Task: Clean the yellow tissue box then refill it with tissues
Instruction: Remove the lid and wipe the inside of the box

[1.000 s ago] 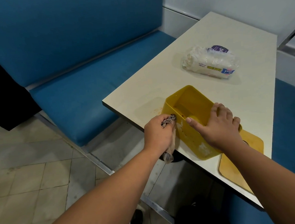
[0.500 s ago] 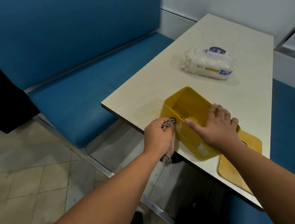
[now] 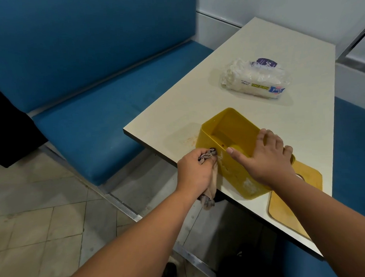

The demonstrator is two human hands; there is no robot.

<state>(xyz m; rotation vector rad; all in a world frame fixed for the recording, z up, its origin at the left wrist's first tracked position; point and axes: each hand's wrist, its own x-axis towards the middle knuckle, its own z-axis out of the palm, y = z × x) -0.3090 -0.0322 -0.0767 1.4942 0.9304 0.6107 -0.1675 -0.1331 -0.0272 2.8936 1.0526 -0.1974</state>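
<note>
Blue padded bench seating (image 3: 89, 125) runs along the left side of a pale cream table (image 3: 247, 51), whose far end meets a white wall (image 3: 276, 2), and grey floor tiles (image 3: 34, 218) show below the near-left corner. At the table's near edge stands the yellow tissue box (image 3: 229, 136), lidless and open upward, its inside bare apart from a raised yellow part on the bottom. Its outer wall facing the person carries whitish smears, thickest toward its right end. The left hand (image 3: 194, 172) is clenched around a bunched grey-beige cloth (image 3: 210, 191), gripping it tight and pressing it against the box's near-left corner just off the table's edge; the cloth's loose tail hangs down below the fist. The right hand (image 3: 268, 155) lies over the box's near rim toward its right end, the fingers hooked over the top and the thumb stretched out along the outer wall, so it grasps the box and pins it. Just right of the box, flat on the near-right part of the table, lies a yellow lid (image 3: 293, 206) with an opening partly hidden by the right wrist. A faint reddish stain (image 3: 187, 140) marks the table just left of the box. Well apart, toward the table's far end, lies a pack of tissues (image 3: 256, 80) in clear plastic wrap with purple and blue labels.
</note>
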